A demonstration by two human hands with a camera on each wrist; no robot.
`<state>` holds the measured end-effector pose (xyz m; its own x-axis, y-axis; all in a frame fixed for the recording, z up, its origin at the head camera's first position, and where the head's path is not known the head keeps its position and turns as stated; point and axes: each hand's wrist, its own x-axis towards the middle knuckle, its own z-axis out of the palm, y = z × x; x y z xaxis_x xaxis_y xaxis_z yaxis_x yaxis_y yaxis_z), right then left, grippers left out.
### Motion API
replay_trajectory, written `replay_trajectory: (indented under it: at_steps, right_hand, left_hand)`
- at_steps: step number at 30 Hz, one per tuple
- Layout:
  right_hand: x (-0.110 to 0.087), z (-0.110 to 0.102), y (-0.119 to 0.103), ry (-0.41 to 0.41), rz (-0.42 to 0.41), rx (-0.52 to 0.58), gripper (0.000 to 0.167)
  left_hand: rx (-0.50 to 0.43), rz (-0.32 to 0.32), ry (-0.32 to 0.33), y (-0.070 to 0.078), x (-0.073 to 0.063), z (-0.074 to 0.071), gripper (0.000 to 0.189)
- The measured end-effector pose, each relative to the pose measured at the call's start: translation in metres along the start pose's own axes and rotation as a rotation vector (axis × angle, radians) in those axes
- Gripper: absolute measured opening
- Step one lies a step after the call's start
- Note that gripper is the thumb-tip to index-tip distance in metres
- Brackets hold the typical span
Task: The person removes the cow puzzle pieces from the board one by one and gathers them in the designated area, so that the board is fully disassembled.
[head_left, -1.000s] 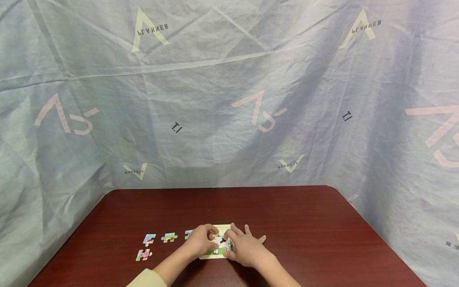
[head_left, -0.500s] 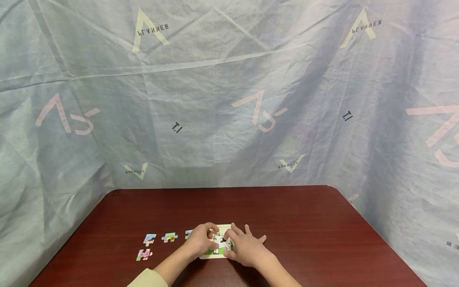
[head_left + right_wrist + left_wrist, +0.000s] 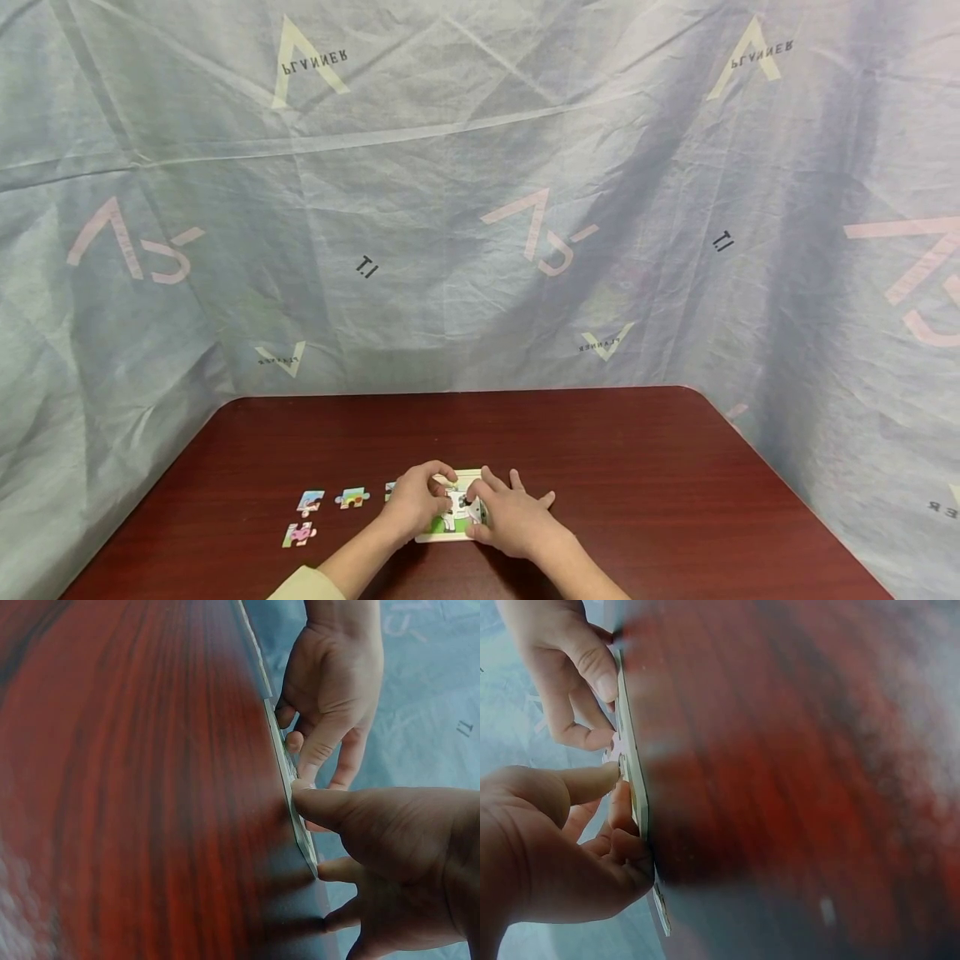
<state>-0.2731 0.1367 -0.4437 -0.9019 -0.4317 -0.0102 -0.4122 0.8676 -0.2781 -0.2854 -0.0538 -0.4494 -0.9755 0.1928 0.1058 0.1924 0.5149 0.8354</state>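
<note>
A small puzzle board [image 3: 444, 537] with a pale rim and a white animal on green lies flat on the table. My left hand [image 3: 409, 504] is over its left part, thumb and index finger bent towards each other at a puzzle piece [image 3: 614, 752], largely hidden by the fingers. From the right, my right hand [image 3: 517, 521] holds the puzzle board, with its thumb at the near side, its index finger bent over the picture and the other fingers spread. In the right wrist view the right thumb presses against the board's edge [image 3: 279, 746].
Several loose jigsaw pieces lie left of the board, among them a pink one [image 3: 300, 534], a blue one [image 3: 310, 502] and a green and yellow one [image 3: 352, 498]. Another is partly behind the left hand. The dark red table [image 3: 637, 467] meets a grey cloth backdrop [image 3: 450, 250].
My left thumb and fingers have shifted slightly up and left over the board, and more of the white animal shows. The right hand stays in place. The loose pieces lie as before.
</note>
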Motion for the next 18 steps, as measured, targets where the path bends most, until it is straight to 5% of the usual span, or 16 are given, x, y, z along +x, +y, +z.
replay_trajectory:
  at_steps: [18]
  right_hand:
    - [-0.0003, -0.0010, -0.0009, -0.005, 0.003, 0.004, 0.032]
  left_hand:
    - [-0.094, -0.004, 0.079, -0.0019, -0.0029, -0.0004, 0.020]
